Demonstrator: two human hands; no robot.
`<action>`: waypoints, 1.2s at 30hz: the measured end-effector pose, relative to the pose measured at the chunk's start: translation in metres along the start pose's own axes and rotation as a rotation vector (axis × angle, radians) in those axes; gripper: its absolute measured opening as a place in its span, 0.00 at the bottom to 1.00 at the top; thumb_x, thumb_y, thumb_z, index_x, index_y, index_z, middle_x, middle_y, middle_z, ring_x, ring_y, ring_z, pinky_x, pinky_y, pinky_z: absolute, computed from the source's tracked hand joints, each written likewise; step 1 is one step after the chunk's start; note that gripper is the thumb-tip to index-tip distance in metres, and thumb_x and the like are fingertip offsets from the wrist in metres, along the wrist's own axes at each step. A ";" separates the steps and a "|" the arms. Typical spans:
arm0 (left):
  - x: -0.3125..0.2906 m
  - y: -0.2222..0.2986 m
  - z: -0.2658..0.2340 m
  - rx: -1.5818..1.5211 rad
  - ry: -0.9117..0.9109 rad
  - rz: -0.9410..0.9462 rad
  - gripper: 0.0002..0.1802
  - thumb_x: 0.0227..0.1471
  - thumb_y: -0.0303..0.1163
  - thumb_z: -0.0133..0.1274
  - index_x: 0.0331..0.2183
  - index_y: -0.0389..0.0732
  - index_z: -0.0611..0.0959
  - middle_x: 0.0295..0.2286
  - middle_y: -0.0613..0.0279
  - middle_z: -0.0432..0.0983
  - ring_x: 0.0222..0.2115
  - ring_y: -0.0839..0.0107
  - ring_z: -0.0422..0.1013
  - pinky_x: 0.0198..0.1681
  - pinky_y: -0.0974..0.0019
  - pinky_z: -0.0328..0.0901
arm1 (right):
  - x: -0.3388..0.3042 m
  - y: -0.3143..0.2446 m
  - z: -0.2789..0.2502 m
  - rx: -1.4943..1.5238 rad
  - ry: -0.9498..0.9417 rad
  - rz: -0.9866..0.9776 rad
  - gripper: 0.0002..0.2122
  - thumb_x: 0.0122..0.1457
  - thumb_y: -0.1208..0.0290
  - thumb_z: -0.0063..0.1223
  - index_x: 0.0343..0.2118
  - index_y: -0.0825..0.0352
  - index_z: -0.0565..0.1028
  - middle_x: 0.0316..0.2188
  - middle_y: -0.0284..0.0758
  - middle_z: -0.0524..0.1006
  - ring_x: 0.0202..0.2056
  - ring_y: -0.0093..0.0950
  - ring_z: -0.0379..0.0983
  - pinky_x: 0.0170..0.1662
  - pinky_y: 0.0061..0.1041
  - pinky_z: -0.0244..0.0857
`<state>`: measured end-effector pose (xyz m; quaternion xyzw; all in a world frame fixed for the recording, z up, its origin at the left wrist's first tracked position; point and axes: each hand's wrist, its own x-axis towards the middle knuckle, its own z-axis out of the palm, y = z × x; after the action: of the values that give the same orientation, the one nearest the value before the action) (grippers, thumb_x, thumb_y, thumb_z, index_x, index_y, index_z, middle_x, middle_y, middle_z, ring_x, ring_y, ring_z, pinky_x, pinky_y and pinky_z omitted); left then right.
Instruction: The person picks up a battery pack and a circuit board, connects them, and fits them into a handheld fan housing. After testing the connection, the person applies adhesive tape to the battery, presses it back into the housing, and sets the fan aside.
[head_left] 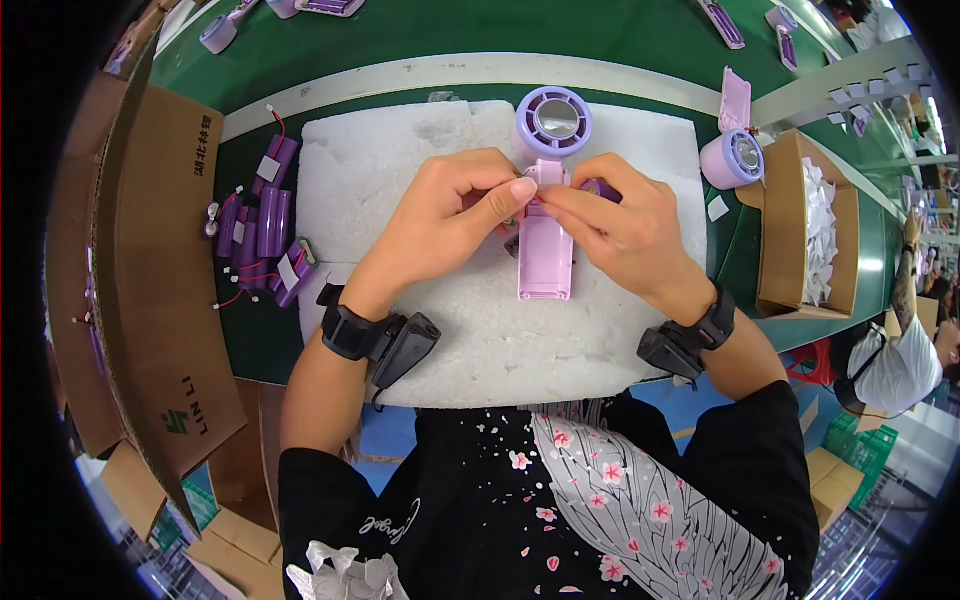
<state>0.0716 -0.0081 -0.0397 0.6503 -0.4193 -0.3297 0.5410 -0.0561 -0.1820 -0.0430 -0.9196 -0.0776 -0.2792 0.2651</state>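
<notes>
A lilac handheld fan (pixel 546 260) lies on the white foam pad with its round head away from me and its handle open, hollow side up. Over the neck of the fan, my left hand (pixel 455 205) is closed, thumb against index finger; what it pinches is hidden. My right hand (pixel 635 220) meets it there with its fingertips pinched, a bit of red wire showing between the hands. A dark purple rounded end (pixel 601 189), like that of a battery pack, sticks out from my right fingers. Something small and dark shows beside the handle, below my left fingertips.
The foam pad (pixel 470 330) rests on a green table. Several purple battery packs (pixel 270 222) with wires lie at its left, by a tall cardboard box (pixel 165 270). To the right are another lilac fan (pixel 732 160) and an open carton (pixel 780 240) of white pieces (pixel 820 235).
</notes>
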 end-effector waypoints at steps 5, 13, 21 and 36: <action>0.000 0.001 0.001 -0.090 0.017 -0.078 0.11 0.56 0.33 0.56 0.30 0.32 0.82 0.26 0.64 0.74 0.24 0.78 0.68 0.29 0.73 0.63 | -0.002 0.000 0.002 0.124 -0.066 0.065 0.05 0.50 0.76 0.62 0.31 0.64 0.82 0.29 0.32 0.73 0.22 0.23 0.69 0.23 0.22 0.62; -0.001 0.002 -0.007 -0.202 -0.036 -0.180 0.10 0.46 0.21 0.62 0.35 0.35 0.83 0.28 0.69 0.75 0.26 0.83 0.67 0.30 0.76 0.64 | 0.004 0.001 -0.010 0.321 -0.205 0.246 0.04 0.52 0.76 0.61 0.29 0.70 0.80 0.32 0.35 0.70 0.23 0.22 0.68 0.27 0.20 0.59; 0.001 0.001 -0.003 -0.260 0.044 -0.131 0.14 0.44 0.16 0.61 0.37 0.35 0.81 0.29 0.69 0.76 0.28 0.82 0.70 0.34 0.76 0.67 | 0.004 0.002 -0.010 0.346 -0.240 0.244 0.03 0.51 0.78 0.61 0.28 0.71 0.79 0.33 0.35 0.69 0.24 0.21 0.68 0.29 0.20 0.59; -0.001 0.003 -0.005 -0.121 0.032 -0.081 0.18 0.43 0.14 0.59 0.41 0.35 0.83 0.32 0.65 0.75 0.31 0.79 0.70 0.36 0.76 0.68 | 0.001 0.003 -0.007 0.351 -0.220 0.239 0.04 0.50 0.78 0.62 0.27 0.72 0.77 0.32 0.35 0.68 0.25 0.23 0.69 0.29 0.20 0.61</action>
<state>0.0746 -0.0054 -0.0359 0.6380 -0.3630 -0.3656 0.5723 -0.0577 -0.1880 -0.0390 -0.8869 -0.0441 -0.1264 0.4422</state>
